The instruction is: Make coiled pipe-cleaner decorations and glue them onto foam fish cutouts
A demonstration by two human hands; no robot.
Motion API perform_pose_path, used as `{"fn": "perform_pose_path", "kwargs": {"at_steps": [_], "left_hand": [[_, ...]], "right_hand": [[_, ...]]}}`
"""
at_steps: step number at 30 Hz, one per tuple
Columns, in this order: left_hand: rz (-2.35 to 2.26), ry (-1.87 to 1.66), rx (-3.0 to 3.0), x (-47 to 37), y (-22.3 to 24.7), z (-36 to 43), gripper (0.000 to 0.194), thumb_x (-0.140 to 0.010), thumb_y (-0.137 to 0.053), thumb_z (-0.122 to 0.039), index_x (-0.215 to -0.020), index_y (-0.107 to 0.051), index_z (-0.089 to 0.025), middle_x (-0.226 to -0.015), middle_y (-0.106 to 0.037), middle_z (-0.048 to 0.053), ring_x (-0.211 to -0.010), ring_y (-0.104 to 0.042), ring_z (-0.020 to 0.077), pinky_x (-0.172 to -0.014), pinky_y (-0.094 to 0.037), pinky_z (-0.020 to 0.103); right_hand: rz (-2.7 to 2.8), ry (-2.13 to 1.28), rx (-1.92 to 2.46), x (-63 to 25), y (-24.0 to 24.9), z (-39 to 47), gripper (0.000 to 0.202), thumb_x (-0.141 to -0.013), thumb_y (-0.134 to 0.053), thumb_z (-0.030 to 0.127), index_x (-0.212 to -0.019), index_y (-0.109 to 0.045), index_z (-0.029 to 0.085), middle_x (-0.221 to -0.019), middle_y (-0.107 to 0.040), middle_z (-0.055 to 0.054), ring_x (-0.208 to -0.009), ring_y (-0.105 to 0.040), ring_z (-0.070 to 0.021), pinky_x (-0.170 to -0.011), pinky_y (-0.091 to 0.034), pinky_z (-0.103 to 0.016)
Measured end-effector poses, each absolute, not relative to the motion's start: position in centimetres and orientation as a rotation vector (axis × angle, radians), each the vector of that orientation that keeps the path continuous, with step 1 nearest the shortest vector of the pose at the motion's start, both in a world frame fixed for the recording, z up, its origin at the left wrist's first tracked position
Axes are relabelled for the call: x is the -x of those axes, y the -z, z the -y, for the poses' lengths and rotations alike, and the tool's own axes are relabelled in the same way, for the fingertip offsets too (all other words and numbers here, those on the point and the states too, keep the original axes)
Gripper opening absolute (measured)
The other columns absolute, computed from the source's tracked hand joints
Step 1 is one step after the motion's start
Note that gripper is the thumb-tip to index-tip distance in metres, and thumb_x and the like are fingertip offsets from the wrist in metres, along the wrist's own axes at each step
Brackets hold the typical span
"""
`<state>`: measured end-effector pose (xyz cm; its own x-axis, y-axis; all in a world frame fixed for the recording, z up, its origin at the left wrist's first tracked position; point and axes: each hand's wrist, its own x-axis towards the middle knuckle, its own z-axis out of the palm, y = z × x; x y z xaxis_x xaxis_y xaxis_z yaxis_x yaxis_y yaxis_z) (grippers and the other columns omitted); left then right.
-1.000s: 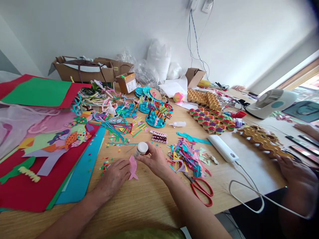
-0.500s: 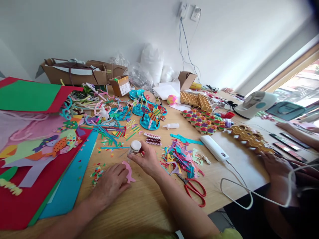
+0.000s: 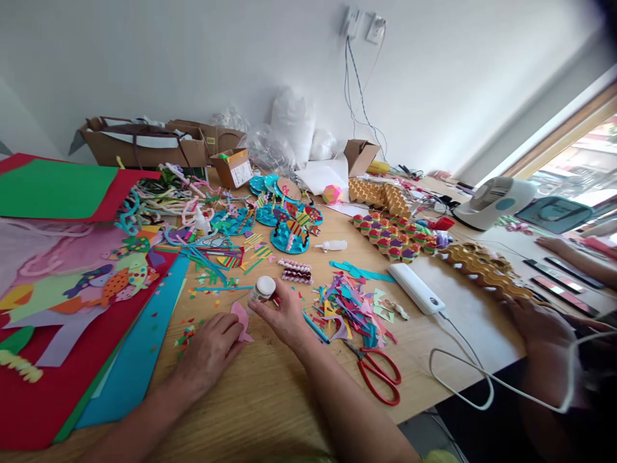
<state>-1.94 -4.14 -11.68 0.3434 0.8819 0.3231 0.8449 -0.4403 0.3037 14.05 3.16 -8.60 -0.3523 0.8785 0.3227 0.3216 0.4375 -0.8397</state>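
My right hand [image 3: 284, 313] is closed around a small jar with a white lid [image 3: 265, 287], tilted above the wooden table. Just left of it, my left hand [image 3: 212, 344] rests on the tabletop with its fingers together at a pink paper cutout [image 3: 241, 320], whose left edge they cover. Tiny coloured paper bits [image 3: 187, 335] lie beyond my left hand. Right of my right hand are a blue pen-like stick [image 3: 316, 326], a pile of paper scraps [image 3: 344, 305] and red-handled scissors [image 3: 378, 376].
Coloured sheets [image 3: 139, 347] cover the left side. Farther back are blue decorated discs [image 3: 292, 236], a glue bottle [image 3: 331, 245] and painted egg trays [image 3: 393, 236]. A white power bank [image 3: 417, 288] with a cable and another person's hand [image 3: 527, 321] are at right.
The jar has moved slightly right with my right hand. My left hand and the pink cutout have shifted a little left, and the blue stick now shows beside my right forearm.
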Motion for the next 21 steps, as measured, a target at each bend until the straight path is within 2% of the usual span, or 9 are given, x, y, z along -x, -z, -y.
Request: {"fn": "perform_pose_path", "kwargs": {"at_steps": [5,12,21], "left_hand": [[-1.567,-0.728,-2.493,2.8,11.4,4.5,0.018,-0.085,-0.045,-0.014,-0.086,-0.062,-0.017,-0.091,-0.063,0.005,-0.086,-0.057,0.0187,-0.076,-0.048,0.031],[-1.600,-0.687,-2.535,2.8,12.2,4.6,0.025,-0.086,-0.042,-0.014,-0.101,-0.061,-0.020,-0.097,-0.063,0.006,-0.092,-0.056,0.0193,-0.078,-0.049,0.033],[-1.593,-0.766,-2.521,2.6,12.7,4.6,0.019,-0.086,-0.046,-0.019,-0.096,-0.062,-0.022,-0.097,-0.062,0.006,-0.092,-0.057,0.0187,-0.079,-0.048,0.034]], "right_hand": [[1.910,-0.842,1.014,-14.1,8.6,-3.0,0.024,-0.072,-0.063,0.039,-0.073,-0.051,0.018,-0.067,-0.050,0.003,-0.063,-0.043,-0.0115,-0.057,-0.032,-0.022],[2.009,-0.809,1.058,-13.8,8.3,-2.7,0.023,-0.073,-0.062,0.039,-0.074,-0.052,0.019,-0.069,-0.054,0.002,-0.065,-0.048,-0.0137,-0.059,-0.032,-0.023],[2.072,-0.775,1.018,-13.5,8.5,-3.0,0.019,-0.076,-0.059,0.038,-0.076,-0.054,0.020,-0.070,-0.056,0.001,-0.065,-0.048,-0.0137,-0.058,-0.032,-0.022]]}}
